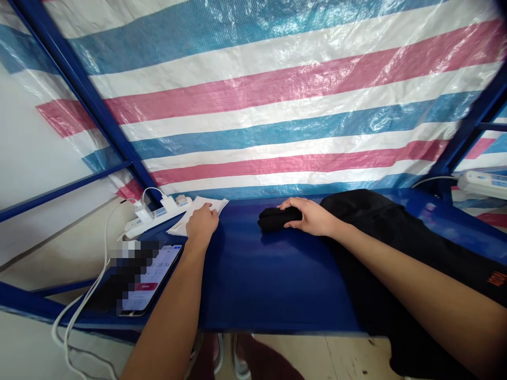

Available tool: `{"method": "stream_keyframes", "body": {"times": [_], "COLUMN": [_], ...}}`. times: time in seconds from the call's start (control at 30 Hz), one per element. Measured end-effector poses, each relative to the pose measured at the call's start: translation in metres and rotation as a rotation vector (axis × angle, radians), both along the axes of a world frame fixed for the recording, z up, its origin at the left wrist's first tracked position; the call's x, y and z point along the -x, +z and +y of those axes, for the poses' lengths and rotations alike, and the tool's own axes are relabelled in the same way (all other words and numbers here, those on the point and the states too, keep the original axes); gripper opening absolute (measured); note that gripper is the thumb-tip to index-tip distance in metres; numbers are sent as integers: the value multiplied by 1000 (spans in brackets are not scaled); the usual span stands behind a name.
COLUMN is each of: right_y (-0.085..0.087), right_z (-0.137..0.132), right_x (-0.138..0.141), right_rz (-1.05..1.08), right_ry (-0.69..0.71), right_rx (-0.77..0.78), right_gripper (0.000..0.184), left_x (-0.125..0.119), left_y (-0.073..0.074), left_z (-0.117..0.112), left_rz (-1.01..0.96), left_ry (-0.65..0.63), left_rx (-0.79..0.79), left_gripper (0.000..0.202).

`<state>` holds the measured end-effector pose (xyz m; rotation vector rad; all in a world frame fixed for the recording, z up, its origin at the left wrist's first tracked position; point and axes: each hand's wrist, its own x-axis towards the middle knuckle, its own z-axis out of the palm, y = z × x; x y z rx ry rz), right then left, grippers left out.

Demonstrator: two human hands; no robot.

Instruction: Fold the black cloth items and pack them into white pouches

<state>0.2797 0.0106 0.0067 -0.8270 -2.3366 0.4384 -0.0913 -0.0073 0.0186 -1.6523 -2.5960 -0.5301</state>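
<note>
Beside papers (198, 211), phone (146, 279), power strip (158, 215).

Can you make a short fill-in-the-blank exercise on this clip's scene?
1. The right hand rests on a rolled cloth whose colour is ____.
2. The left hand touches a stack of ____ beside the power strip.
3. The phone lies near the table's ____ edge.
4. The table is coloured ____.

Missing words: black; papers; left; blue.
</note>
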Motion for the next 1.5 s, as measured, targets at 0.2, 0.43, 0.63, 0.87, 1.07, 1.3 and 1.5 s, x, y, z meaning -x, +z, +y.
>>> {"method": "stream_keyframes", "body": {"times": [0.2,0.43,0.63,0.87,1.07,1.3,1.5], "right_y": [-5,-14,-8,-8,-8,-6,-7], "right_z": [6,9,1,-6,-11,-12,-11], "right_x": [-6,-6,-3,10,16,16,16], "right_rz": [-155,-154,-95,-47,-122,-146,-195], "right_ry": [-33,-69,-35,134,146,107,93], "right_rx": [-234,-267,-247,-226,-264,-292,-307], "right_gripper": [100,84,68,70,69,71,66], "left_x": [1,3,-8,-63,-111,-106,-104], "left_y": [-2,-1,5,-7,-17,-21,-18], "left_z": [-1,-1,-5,-6,-11,-8,-8], "left_rz": [18,30,80,52,-95,-103,-232], "left_ry": [-29,-33,-78,-574,-768,-747,-862], "left_rx": [-7,14,-147,-502,-578,-562,-584], "left_gripper": [48,48,45,42,18,12,29]}}
